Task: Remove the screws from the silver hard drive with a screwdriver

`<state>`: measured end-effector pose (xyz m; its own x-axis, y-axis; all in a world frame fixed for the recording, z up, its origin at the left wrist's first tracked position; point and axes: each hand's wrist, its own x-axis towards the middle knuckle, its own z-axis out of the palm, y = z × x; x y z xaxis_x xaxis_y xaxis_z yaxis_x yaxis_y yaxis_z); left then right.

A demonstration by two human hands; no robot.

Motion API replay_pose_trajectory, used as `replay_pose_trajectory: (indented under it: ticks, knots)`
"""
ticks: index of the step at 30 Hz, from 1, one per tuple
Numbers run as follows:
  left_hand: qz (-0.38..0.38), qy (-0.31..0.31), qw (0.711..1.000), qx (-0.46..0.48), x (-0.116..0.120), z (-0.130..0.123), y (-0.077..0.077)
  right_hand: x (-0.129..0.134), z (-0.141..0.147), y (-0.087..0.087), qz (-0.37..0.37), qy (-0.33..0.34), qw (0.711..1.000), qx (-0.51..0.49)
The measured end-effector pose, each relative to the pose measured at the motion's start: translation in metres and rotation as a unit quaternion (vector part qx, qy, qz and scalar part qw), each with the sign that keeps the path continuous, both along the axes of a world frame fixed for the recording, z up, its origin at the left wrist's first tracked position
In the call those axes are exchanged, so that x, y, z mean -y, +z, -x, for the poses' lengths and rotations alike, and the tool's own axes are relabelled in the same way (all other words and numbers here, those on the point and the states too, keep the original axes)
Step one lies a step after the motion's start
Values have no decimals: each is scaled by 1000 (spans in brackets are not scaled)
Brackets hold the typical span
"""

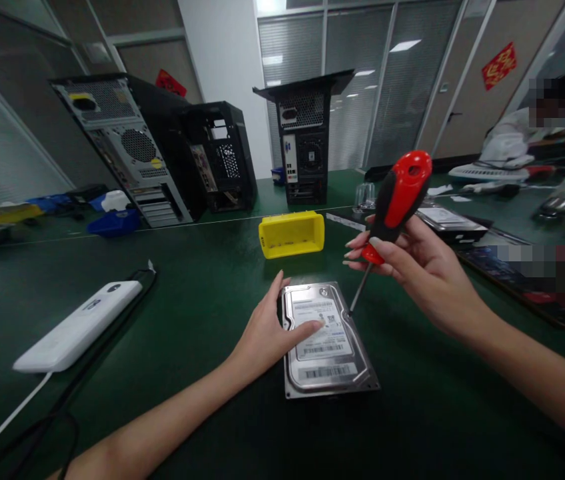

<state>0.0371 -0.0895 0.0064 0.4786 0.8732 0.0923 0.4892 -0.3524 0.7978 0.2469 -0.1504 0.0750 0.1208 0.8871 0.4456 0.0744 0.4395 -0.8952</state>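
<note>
Three computer cases [220, 157] beyond yellow bin [292, 231] — left grip [265, 328] spread on hard drive [330, 347], right grip [425, 267] pinching screwdriver [396, 203].

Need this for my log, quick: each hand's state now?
Left hand: open, resting against the silver rectangular metal hard drive.
Right hand: holding the red-and-black metal-shafted screwdriver.

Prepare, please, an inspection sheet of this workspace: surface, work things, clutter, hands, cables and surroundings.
Surface: green table
Work things: hard drive, label up; red-and-black screwdriver, tip at the drive's right edge
Clutter: yellow bin beyond the drive; white corded unit at left
Hands: left hand rests on the drive, thumb on label; right hand grips the screwdriver
Cables: white cord from the unit; black cable beside it
Surroundings: computer cases behind; another person at far right
</note>
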Motion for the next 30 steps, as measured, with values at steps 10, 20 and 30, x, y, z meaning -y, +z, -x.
replay_pose_trajectory:
  ticks: [10, 20, 30]
  knots:
    - [25, -61, 994, 90, -42, 16, -1, 0, -6, 1, -2, 13, 1000, -12]
    - [-33, -206, 978, -25, -8, 34, 6, -4, -9, -1, 1, 16, 999, -28]
    - [-150, -154, 974, -73, 29, 11, -1, -10, -14, -5, -8, 37, 999, -26]
